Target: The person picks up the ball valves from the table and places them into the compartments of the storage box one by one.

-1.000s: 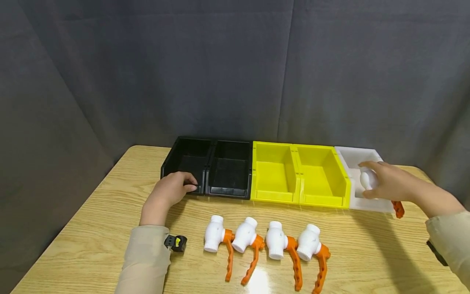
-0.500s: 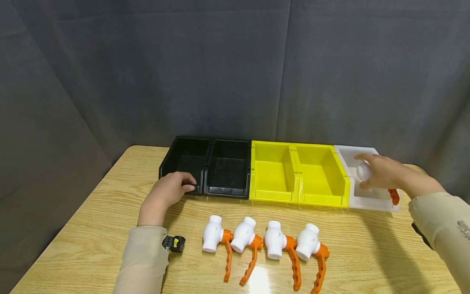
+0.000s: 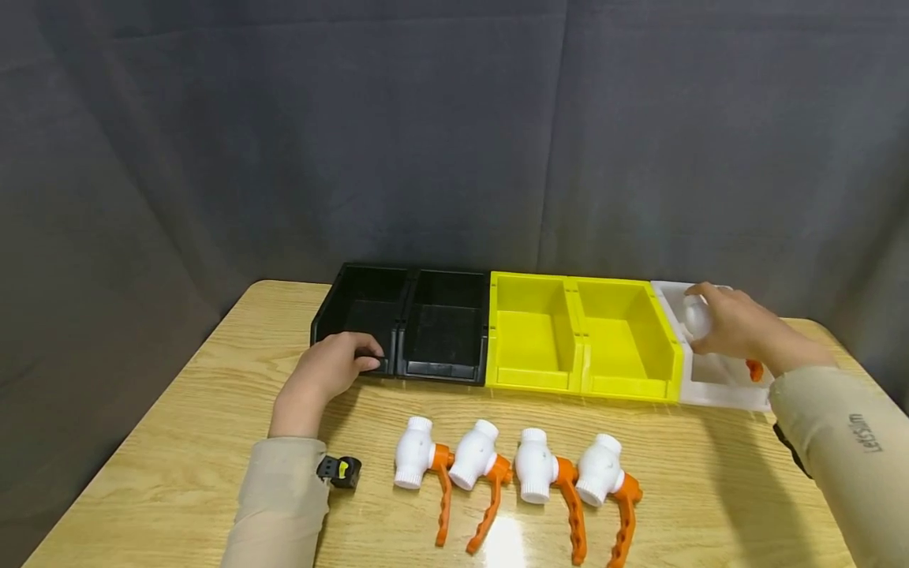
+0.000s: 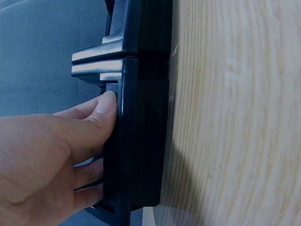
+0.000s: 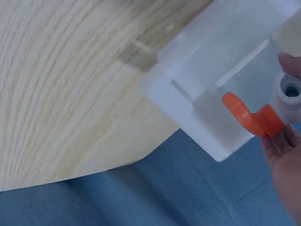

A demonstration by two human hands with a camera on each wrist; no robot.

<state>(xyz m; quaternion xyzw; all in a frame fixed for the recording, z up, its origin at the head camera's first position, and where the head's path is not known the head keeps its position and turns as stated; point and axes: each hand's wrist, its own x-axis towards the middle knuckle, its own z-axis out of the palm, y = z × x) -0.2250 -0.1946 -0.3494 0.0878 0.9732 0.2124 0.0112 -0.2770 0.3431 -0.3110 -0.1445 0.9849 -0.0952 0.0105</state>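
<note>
My right hand [image 3: 742, 327] grips a white ball valve [image 3: 697, 317] over the white bin [image 3: 724, 393] at the row's right end. The valve's orange handle [image 5: 251, 117] points away from the palm in the right wrist view, and one threaded opening faces that camera. My left hand [image 3: 332, 369] pinches the front lip of the leftmost black bin [image 3: 365, 309], thumb outside, as the left wrist view shows. Several more white valves lie in a row on the table: one valve [image 3: 414, 454] at the left, two in the middle, another valve [image 3: 600, 469] at the right, orange handles toward me.
Between the white bin and the left black one stand a second black bin [image 3: 443, 323] and two yellow bins, a left yellow bin [image 3: 533, 339] and a right yellow bin [image 3: 625, 339]. A grey curtain [image 3: 398, 142] hangs behind the wooden table [image 3: 177, 450].
The right hand has carried its valve farther back and slightly left over the white bin, and the orange handle has come inside the bin's outline. My left hand stays on the black bin's lip.
</note>
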